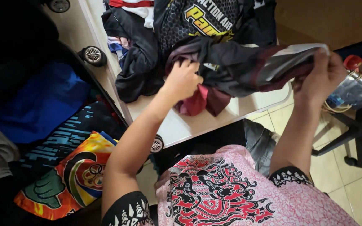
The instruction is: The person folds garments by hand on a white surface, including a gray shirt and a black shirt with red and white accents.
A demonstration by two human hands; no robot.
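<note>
Tiled floor [357, 196], white tabletop [197, 123] heaped with clothes [139, 62]. Left hand [184, 79] clenches one end of a dark maroon-trimmed garment [248, 65]; right hand [321, 75] pinches the far edge, so it's stretched flat above the tabletop edge (probably to square it up). Open suitcase [42, 125] sits left, printed shirts inside, within easy reach.
</note>
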